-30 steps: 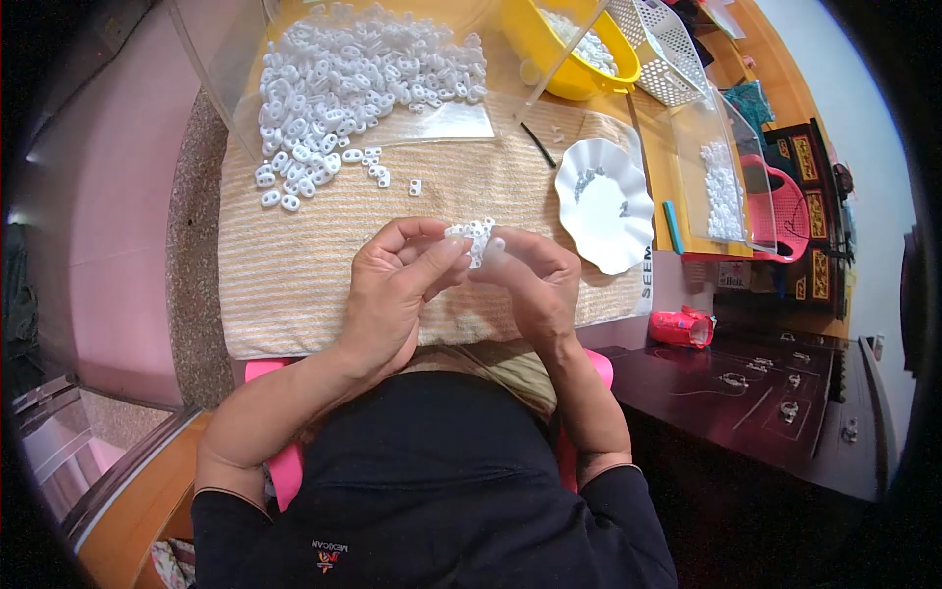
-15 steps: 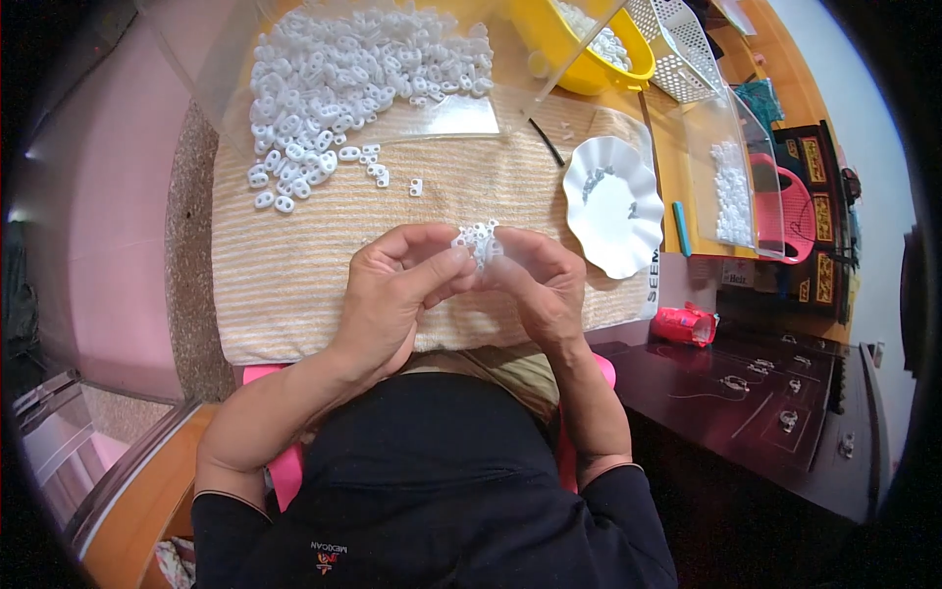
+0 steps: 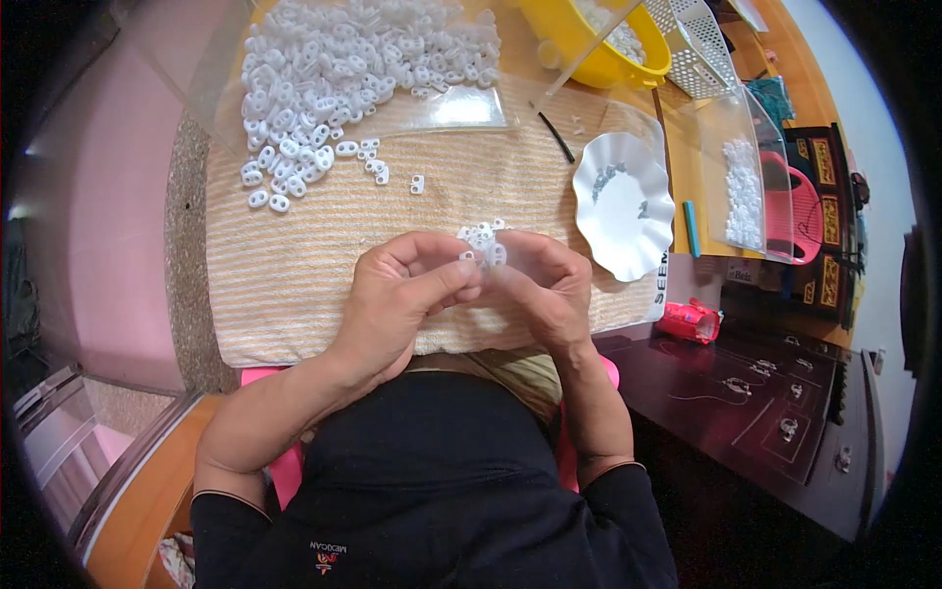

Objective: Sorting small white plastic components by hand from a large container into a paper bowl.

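Note:
In front of me, above the striped towel (image 3: pixel 294 304), my left hand (image 3: pixel 397 294) and my right hand (image 3: pixel 549 290) meet with bent fingers. Between their fingertips is a small cluster of white plastic two-hole pieces (image 3: pixel 479 234). A rounded two-hole piece (image 3: pixel 497 255) shows at the right fingertips, and the left thumb and fingers pinch at the cluster's left side. How the pieces fit together is too small to tell. Loose on the towel beyond the hands lie a single squarish two-hole piece (image 3: pixel 417 185) and a few similar ones (image 3: pixel 374 165).
A heap of white oval two-hole pieces (image 3: pixel 324 69) spills from a clear tray at the far left. To the right are a scalloped white plate (image 3: pixel 633 221) with small grey bits, a black stick (image 3: pixel 556 137), a yellow basin (image 3: pixel 653 77) and a clear bin of white parts (image 3: pixel 743 196).
The rounded piece at the right fingertips shows its two holes more plainly, and the cluster has turned slightly. Both hands keep their grip. The whole view has shifted a little.

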### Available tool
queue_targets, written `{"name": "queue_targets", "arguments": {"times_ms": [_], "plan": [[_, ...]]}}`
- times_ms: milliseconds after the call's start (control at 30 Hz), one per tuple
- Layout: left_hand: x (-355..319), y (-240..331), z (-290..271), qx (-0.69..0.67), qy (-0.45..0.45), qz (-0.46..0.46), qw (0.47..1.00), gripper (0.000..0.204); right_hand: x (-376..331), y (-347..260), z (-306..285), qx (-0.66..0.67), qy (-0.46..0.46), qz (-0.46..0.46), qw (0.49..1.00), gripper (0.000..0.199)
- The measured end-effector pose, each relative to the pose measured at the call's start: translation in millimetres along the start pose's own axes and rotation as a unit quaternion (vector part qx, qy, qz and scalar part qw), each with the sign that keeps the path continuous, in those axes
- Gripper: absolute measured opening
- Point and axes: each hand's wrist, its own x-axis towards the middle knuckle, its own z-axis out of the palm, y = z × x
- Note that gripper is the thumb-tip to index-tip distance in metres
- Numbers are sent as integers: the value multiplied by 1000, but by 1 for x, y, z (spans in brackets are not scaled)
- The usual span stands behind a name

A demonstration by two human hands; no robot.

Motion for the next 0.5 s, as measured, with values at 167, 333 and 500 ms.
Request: {"name": "queue_targets", "arguments": {"times_ms": [167,333,500], "plan": [[0,1,0,2,0,-17,1000,16,0,-2,-1,-1,-11,3,1000,32],[1,0,-1,14,-2,-23,1000,16,-1,-1,0,-10,-13,12,1000,31],[0,0,-2,15,-3,-29,999,17,0,-2,-1,-10,-16,15,1000,30]]}}
